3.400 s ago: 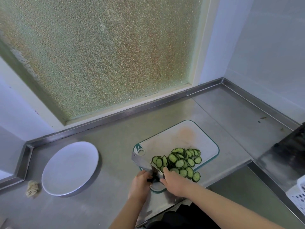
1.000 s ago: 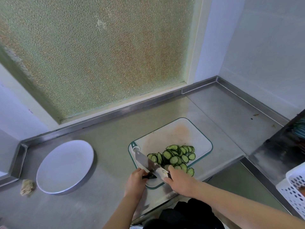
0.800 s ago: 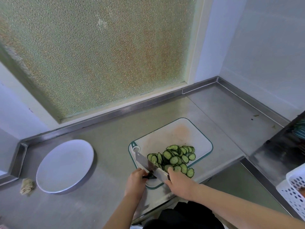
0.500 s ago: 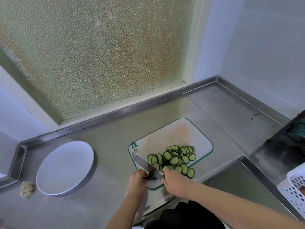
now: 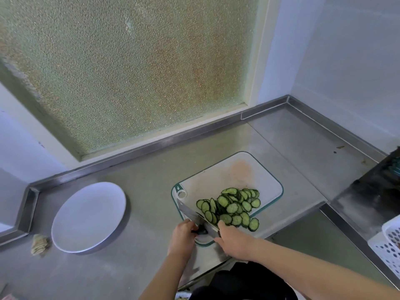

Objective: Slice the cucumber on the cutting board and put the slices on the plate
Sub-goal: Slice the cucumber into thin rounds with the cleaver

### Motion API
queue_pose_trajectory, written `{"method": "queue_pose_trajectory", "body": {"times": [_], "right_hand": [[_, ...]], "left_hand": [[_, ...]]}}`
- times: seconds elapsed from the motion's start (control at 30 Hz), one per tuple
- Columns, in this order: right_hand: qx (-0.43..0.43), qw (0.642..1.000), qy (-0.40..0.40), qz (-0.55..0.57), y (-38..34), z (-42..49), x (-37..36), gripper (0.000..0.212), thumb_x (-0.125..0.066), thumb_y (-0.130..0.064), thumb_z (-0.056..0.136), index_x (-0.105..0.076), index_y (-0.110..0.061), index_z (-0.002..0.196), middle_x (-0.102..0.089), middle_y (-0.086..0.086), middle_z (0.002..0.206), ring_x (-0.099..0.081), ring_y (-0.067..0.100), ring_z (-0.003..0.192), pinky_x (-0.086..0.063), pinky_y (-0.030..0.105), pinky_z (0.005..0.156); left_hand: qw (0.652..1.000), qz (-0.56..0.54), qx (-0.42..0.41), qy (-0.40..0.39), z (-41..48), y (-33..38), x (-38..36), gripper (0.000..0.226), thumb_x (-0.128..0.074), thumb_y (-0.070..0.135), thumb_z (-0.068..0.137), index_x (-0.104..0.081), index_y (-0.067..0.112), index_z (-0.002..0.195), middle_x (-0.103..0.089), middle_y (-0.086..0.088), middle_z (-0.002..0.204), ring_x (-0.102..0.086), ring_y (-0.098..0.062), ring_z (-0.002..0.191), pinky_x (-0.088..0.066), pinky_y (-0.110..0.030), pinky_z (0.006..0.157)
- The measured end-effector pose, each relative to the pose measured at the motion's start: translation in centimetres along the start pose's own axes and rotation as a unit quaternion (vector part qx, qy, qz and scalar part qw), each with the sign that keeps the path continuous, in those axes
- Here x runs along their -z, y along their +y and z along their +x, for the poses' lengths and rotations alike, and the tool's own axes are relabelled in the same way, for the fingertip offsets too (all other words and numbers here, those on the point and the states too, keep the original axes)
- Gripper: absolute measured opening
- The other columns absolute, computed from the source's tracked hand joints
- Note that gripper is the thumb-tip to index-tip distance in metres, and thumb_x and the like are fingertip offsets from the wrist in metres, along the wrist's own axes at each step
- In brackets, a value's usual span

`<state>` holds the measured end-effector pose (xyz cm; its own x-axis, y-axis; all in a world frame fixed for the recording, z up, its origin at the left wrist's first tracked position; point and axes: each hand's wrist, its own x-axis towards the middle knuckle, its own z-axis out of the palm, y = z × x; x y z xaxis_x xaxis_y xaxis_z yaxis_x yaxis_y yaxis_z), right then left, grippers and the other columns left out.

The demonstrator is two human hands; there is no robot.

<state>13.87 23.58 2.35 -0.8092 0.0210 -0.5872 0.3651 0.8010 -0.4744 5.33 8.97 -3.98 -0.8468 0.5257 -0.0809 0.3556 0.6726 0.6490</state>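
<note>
A pile of cucumber slices (image 5: 232, 207) lies on the white, green-rimmed cutting board (image 5: 229, 176). A cleaver (image 5: 190, 212) stands blade-down at the left side of the pile. My right hand (image 5: 232, 239) grips its handle at the board's near edge. My left hand (image 5: 181, 237) pinches the dark cucumber end (image 5: 201, 231) against the blade's left face. The white plate (image 5: 88, 217) sits to the left on the steel counter, with nothing on it.
A crumpled rag (image 5: 40, 244) lies left of the plate. A white perforated basket (image 5: 387, 245) is at the right edge, beside a dark stove surface (image 5: 372, 198). A raised steel lip (image 5: 151, 146) runs along the counter's back, below a frosted window.
The cleaver has kept rocking at the left side of the pile, its blade shifting slightly. Both hands stay at the board's near edge. The pile and plate have not moved.
</note>
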Motion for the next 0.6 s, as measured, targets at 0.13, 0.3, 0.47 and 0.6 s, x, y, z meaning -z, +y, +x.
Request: {"method": "queue_pose_trajectory", "body": {"times": [0.13,0.3,0.47,0.6], "right_hand": [[-0.012,1.0,-0.012,-0.001,1.1,-0.5,0.0,0.041,-0.034,-0.023,0.101,-0.029,0.004,0.132,-0.058,0.026,0.114,-0.058,0.036,0.099,-0.038,0.034,0.067],[-0.026,1.0,-0.002,-0.018,0.5,-0.2,-0.4,0.041,-0.032,-0.02,0.102,-0.031,0.006,0.133,-0.052,0.024,0.123,-0.056,0.037,0.106,-0.04,0.036,0.075],[-0.015,0.999,0.024,0.016,0.8,0.5,-0.1,0.026,-0.034,-0.027,0.101,-0.038,-0.004,0.113,-0.059,0.024,0.112,-0.059,0.036,0.096,-0.035,0.032,0.067],[-0.009,0.999,0.03,0.025,0.9,0.7,0.3,0.017,-0.034,-0.026,0.101,-0.032,-0.011,0.095,-0.059,0.026,0.109,-0.052,0.031,0.082,-0.031,0.03,0.064]], "left_hand": [[1.0,-0.01,0.0,-0.003,0.0,0.1,0.1,0.022,-0.058,-0.013,0.061,-0.067,0.001,0.076,-0.062,-0.015,0.08,-0.059,-0.027,0.073,-0.047,-0.034,0.065],[1.0,-0.009,-0.001,0.008,-0.2,0.3,0.2,0.023,-0.06,-0.013,0.061,-0.067,0.002,0.077,-0.063,-0.012,0.08,-0.058,-0.025,0.072,-0.041,-0.026,0.062],[1.0,-0.017,-0.015,0.018,-0.2,0.2,0.3,0.021,-0.059,-0.013,0.06,-0.066,0.004,0.071,-0.058,-0.006,0.073,-0.056,-0.021,0.067,-0.039,-0.023,0.059],[0.999,-0.015,-0.038,0.022,-0.4,0.4,0.4,0.02,-0.057,-0.012,0.059,-0.065,0.005,0.069,-0.053,0.002,0.071,-0.054,-0.018,0.064,-0.035,-0.02,0.058]]}}
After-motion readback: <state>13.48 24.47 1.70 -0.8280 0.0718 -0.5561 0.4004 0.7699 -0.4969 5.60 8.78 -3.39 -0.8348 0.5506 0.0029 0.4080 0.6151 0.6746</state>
